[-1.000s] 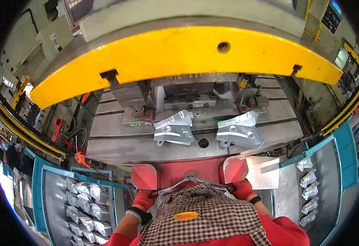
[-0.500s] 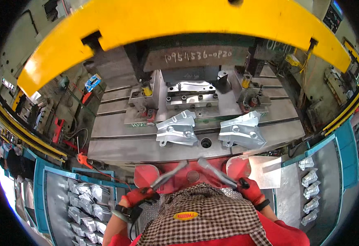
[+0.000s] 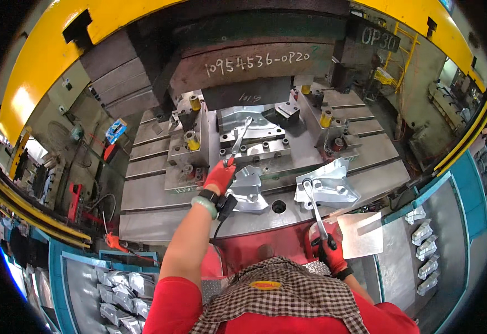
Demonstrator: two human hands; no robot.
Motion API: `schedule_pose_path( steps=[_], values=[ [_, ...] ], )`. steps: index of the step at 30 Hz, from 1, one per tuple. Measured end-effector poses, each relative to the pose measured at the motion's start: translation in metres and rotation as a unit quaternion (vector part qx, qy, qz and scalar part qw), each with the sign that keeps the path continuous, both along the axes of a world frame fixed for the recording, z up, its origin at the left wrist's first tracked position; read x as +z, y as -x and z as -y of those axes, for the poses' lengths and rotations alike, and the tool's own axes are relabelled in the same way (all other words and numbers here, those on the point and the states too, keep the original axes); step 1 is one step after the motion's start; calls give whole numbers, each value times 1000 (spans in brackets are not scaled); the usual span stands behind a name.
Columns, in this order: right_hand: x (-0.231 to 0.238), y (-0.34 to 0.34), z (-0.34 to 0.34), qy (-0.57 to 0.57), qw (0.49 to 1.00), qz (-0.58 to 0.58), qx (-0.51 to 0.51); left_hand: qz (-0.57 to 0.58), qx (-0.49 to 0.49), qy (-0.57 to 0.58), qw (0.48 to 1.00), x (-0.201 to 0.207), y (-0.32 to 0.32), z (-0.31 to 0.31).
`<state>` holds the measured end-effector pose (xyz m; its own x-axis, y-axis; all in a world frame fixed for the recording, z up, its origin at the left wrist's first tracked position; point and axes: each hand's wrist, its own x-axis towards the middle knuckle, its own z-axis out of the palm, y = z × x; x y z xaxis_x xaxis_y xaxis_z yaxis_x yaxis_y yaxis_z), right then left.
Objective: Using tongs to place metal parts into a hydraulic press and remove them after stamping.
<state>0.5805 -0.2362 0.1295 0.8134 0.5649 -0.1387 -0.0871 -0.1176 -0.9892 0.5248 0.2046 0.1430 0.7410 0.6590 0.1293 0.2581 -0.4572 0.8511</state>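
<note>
My left hand, in a red glove, is closed round a silver rod tool with a small round head. The rod reaches forward, its head over a shaped metal panel in the press die. Below that wrist, partly hidden by the hand, a second bent metal panel lies on the press bed. My right hand, also red-gloved, grips a similar rod tool. Its round head is on or just above a third panel; I cannot tell whether either head touches.
The dark upper die hangs above the lower die. Yellow-topped posts stand at both sides. Several formed panels fill a blue-framed table at left; more pieces lie in a row at right. A flat sheet lies near my right hand.
My left hand has swung forward with its rod tool, now over the die. The right tool has turned forward to the right panel. The view has shifted, showing more of the upper die.
</note>
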Motion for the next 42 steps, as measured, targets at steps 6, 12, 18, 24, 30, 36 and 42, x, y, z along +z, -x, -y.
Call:
schedule_pose_path(
  steps=[6,12,18,24,30,36,42],
  values=[
    [-38,-9,15,129,986,104,-24,-60,56,-9,997,6,-33,10],
    [-25,-7,7,135,984,119,-17,33,44,128,990,30,-11,37],
    [-39,-12,15,129,986,109,-8,60,2,206,977,17,74,77],
    [-27,-10,11,115,991,64,11,-156,66,148,974,26,192,148],
    [3,-3,4,95,989,114,28,-118,64,2,991,-26,235,176],
    [1,2,10,67,993,94,-2,-232,119,-210,942,6,198,199],
    [37,19,36,16,983,-178,-26,-25,100,-211,972,19,203,208]
  ],
)
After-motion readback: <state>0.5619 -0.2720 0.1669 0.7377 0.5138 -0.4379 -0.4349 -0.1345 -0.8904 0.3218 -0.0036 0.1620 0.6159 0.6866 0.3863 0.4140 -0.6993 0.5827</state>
